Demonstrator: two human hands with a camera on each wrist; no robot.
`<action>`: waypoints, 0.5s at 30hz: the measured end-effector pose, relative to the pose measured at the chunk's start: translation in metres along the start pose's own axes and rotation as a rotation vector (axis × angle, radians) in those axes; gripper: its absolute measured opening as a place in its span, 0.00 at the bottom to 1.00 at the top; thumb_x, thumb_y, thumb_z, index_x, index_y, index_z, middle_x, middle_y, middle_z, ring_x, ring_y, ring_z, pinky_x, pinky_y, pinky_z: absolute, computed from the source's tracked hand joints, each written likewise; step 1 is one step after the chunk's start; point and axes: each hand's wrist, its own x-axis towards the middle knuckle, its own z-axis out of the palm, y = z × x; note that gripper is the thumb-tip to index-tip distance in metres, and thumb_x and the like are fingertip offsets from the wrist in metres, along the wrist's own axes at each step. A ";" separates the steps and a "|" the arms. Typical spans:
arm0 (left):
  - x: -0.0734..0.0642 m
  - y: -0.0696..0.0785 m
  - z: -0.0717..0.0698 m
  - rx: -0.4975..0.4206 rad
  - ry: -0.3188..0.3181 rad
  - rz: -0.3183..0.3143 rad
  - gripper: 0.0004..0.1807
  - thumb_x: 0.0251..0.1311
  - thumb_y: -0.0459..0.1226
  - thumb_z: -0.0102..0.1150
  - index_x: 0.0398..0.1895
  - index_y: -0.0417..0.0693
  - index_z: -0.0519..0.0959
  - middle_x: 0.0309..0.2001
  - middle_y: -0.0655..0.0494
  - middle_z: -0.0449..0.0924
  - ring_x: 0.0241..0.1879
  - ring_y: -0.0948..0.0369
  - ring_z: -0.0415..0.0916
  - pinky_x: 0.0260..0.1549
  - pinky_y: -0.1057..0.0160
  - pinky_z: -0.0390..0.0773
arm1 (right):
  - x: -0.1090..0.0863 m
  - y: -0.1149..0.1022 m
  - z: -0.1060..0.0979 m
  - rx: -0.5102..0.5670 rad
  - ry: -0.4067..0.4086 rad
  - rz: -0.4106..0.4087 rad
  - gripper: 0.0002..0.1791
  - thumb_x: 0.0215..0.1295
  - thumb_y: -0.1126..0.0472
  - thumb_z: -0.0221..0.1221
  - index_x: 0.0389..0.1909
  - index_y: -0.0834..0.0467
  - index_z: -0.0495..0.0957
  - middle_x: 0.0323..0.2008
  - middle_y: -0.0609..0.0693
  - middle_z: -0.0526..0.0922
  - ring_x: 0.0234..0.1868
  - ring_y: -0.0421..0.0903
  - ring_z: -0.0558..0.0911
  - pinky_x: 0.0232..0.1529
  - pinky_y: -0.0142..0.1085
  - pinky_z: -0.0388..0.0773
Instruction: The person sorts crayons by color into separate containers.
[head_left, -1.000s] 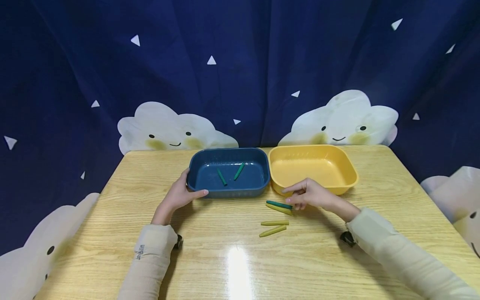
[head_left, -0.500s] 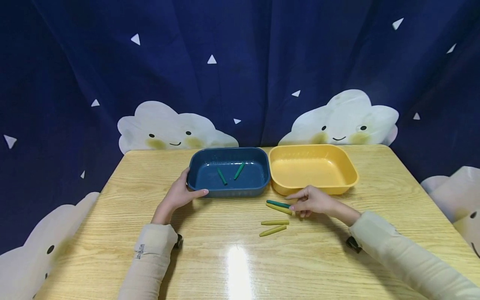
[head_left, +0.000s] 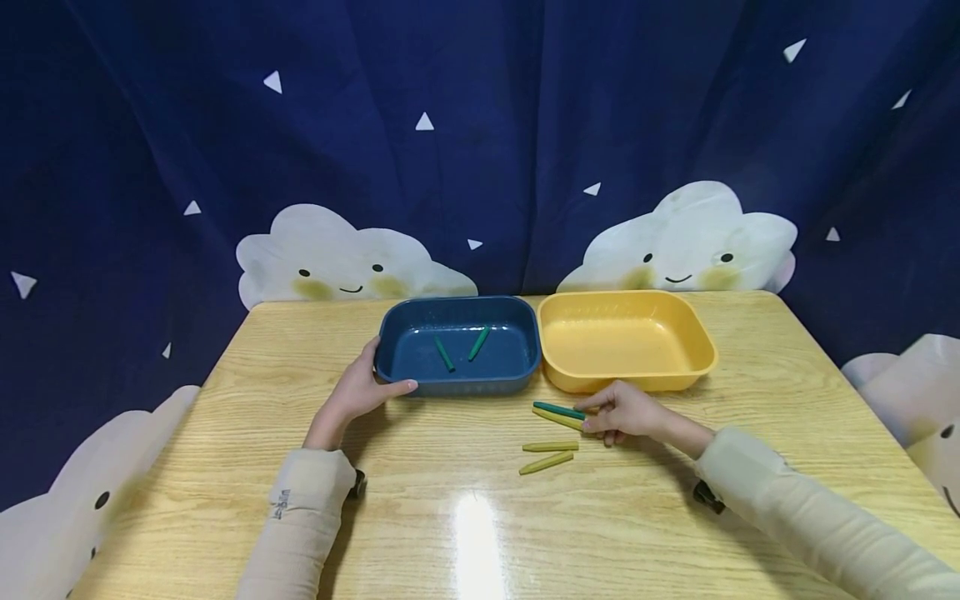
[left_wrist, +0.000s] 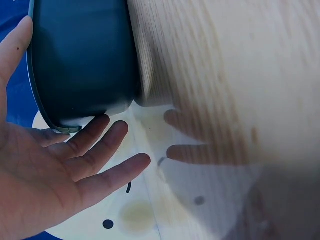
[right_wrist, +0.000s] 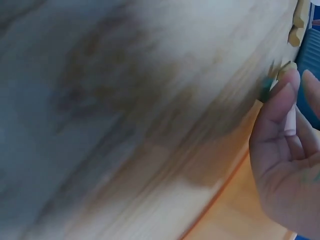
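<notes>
The right hand (head_left: 622, 413) has drawn back a little, its fingertips by the green crayon (head_left: 558, 410) and yellow crayon (head_left: 556, 418) pointing leftward from it, whether pinched I cannot tell, the farther left hand (head_left: 356, 390) lying spread against the blue tub (head_left: 476, 387).

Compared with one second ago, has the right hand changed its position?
Yes. In the head view, the right hand has moved down the picture and slightly right, away from the unmoved yellow tray.
</notes>
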 end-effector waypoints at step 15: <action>0.000 -0.002 0.001 -0.004 0.004 0.016 0.57 0.47 0.51 0.66 0.70 0.37 0.39 0.68 0.35 0.46 0.64 0.42 0.51 0.58 0.44 0.58 | 0.001 0.000 0.007 -0.001 0.056 0.067 0.11 0.54 0.69 0.62 0.37 0.71 0.76 0.12 0.51 0.74 0.14 0.46 0.77 0.15 0.34 0.73</action>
